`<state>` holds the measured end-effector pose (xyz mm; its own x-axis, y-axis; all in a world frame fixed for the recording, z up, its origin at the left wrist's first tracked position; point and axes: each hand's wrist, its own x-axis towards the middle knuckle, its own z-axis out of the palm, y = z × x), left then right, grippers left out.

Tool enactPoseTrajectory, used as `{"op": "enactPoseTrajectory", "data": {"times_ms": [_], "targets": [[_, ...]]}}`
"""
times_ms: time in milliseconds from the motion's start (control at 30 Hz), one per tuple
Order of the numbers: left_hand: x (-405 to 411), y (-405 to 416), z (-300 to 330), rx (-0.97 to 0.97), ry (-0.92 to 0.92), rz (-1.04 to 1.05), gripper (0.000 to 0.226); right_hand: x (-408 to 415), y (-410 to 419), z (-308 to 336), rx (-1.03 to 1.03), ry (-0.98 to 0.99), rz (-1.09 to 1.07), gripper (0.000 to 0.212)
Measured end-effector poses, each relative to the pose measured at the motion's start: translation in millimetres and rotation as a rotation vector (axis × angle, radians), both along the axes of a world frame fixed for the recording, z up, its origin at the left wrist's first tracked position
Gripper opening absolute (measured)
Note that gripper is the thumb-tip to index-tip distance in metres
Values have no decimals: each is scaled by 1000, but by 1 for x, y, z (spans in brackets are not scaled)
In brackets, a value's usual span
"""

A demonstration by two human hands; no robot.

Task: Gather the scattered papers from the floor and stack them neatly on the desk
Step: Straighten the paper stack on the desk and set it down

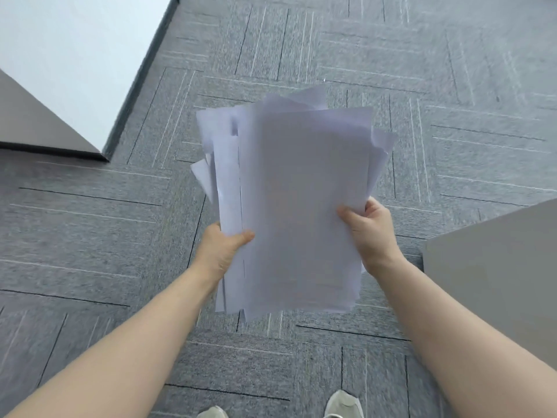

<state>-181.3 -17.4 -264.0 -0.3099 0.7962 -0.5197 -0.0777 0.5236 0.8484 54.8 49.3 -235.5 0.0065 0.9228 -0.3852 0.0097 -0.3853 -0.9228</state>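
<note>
Fingers and thumbs of both hands are clamped on a sheaf of white papers: the left hand pinches its lower left edge, the right hand its right edge. The sheets are uneven, corners fanning out at the top and left, held in the air above grey carpet floor. A grey desk corner stands just right; a dark panel and white wall lie left. Two shoe toes show below.
</note>
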Motion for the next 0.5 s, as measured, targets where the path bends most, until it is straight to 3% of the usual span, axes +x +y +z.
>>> {"op": "enactPoseTrajectory", "data": {"times_ms": [367, 500], "targets": [[31, 44, 227, 107, 185, -72, 16, 33, -14, 224, 118, 57, -179, 23], [57, 51, 305, 125, 166, -101, 6, 50, -28, 304, 188, 58, -277, 20]]}}
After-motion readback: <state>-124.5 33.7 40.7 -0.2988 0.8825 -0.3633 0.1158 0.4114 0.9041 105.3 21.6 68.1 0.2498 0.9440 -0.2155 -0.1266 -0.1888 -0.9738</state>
